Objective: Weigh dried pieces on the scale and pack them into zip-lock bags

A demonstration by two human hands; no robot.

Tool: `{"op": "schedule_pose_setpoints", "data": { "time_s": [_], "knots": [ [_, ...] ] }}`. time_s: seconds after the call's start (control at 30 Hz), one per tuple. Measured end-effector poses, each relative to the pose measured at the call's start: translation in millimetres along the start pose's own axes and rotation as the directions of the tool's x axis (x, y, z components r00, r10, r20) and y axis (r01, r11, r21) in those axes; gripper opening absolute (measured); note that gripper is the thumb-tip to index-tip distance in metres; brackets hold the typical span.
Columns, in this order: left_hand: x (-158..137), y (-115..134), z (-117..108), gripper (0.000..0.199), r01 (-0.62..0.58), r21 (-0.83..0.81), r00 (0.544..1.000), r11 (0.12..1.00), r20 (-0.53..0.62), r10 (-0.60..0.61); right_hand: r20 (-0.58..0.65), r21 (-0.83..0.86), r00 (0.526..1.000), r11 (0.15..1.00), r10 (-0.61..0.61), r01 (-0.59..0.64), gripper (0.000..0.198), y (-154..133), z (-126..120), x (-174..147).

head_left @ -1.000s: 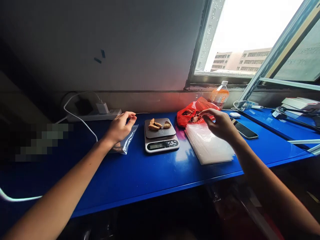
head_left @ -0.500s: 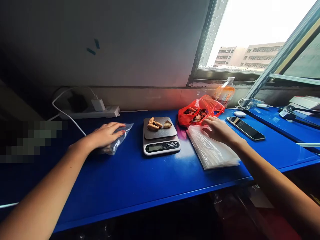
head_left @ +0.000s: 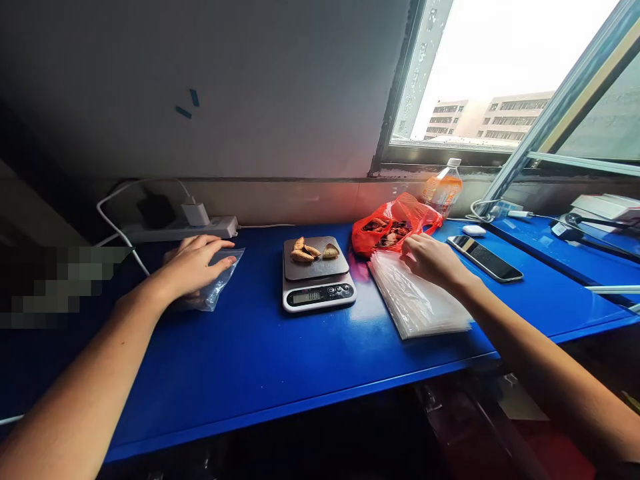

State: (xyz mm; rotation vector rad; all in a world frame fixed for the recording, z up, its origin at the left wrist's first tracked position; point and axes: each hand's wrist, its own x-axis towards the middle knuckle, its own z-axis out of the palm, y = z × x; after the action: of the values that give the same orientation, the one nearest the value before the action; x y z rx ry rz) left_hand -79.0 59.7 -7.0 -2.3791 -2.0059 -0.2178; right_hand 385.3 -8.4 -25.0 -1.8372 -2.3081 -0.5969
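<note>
Blue table (head_left: 280, 360) — phone (head_left: 486, 259) near clear bags (head_left: 420, 308), bottle (head_left: 445, 191) behind red bag (head_left: 367, 247).

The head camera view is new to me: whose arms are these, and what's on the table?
No robot here: a person works bare-handed, filmed by a camera worn on their own head, looking forward and down. On the blue table stands a digital scale carrying a few brown pieces. The left hand is over a small clear bag. The right hand is at the far end of a stack of thin clear plastic; whether it grips any, I can't tell. Beyond are an open red bag of dark pieces and a bottle of orange liquid; a phone lies further right.
</note>
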Motion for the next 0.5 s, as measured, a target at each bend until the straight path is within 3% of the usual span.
{"op": "schedule_pose_setpoints", "data": {
  "time_s": [0.37,0.5],
  "knots": [
    [-1.4,-3.0,8.1,0.051,0.007,-0.063,0.999,0.998,0.045,-0.004,-0.018,0.033,0.998,0.997,-0.065,0.066,0.013,6.7,14.7,3.0],
    [-3.3,5.1,4.1,0.047,-0.047,-0.126,0.997,0.991,-0.072,0.038,-0.096,0.025,0.990,0.994,-0.102,0.104,0.014,2.2,-2.0,-3.2]
  ]
}}
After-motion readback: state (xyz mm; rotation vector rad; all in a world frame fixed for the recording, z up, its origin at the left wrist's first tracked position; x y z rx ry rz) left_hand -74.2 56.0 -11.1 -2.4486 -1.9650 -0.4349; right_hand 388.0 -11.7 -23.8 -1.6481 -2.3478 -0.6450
